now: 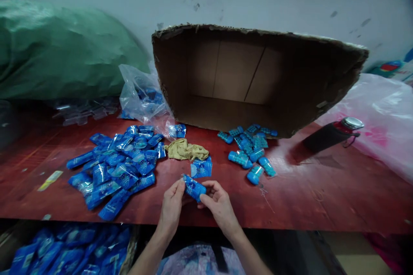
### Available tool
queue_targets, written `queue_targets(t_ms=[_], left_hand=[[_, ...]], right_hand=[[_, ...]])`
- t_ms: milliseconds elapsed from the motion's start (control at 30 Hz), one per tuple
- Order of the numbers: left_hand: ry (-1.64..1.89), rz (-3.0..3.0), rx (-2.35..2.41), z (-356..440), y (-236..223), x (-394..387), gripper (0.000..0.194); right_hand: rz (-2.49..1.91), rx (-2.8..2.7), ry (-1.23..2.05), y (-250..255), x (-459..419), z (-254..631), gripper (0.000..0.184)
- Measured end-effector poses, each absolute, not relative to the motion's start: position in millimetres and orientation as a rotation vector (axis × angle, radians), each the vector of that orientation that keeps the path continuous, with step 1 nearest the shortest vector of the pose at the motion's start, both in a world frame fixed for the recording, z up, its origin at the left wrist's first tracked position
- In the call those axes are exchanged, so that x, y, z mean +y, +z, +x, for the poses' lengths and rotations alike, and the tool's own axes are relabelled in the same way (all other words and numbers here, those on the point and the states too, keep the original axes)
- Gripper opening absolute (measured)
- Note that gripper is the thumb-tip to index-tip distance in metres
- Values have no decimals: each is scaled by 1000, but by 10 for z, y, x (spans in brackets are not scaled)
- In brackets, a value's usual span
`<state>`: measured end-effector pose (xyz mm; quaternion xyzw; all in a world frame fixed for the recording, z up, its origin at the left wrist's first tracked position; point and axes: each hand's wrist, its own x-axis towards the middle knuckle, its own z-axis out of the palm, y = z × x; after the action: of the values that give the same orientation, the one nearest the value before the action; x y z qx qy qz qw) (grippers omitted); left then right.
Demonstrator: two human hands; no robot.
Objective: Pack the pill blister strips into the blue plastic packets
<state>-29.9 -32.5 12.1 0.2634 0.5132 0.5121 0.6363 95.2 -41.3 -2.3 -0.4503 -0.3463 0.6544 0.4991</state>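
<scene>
Between my two hands, just over the table's front edge, is a small blue printed packet (pixel 194 189). The fingers of my left hand (pixel 173 202) pinch its left end, and my right hand (pixel 219 204) grips the right end. Beyond it, a flat blue printed piece (pixel 201 167) lies beside a crumpled yellowish cloth (pixel 186 150). To the left spreads a pile of filled blue packets (pixel 121 165). On the right, in front of the box, lies a smaller heap of blue-green rolls in clear wrap (pixel 248 146).
A large open cardboard box (pixel 238 73) lies on its side at the back of the red table (pixel 306 197). A dark bottle (pixel 329 137) stands at right beside a pinkish plastic bag (pixel 383 116). A clear bag (pixel 142 94), a green sack (pixel 64 51) and a lower box of blue packets (pixel 71 249) are at left.
</scene>
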Motion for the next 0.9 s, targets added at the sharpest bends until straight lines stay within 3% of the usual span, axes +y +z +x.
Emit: queue_targets(t_ms=[367, 600, 900], left_hand=[[945, 272, 980, -296, 102, -353, 11], [900, 260, 782, -348, 7, -400, 19], [1038, 325, 884, -147, 167, -493, 18]], right_hand=[[-1232, -1369, 1116, 133, -514, 1012, 20], [-971, -1278, 1421, 144, -467, 1046, 55], [-929, -1125, 1498, 0, -488, 1060, 48]])
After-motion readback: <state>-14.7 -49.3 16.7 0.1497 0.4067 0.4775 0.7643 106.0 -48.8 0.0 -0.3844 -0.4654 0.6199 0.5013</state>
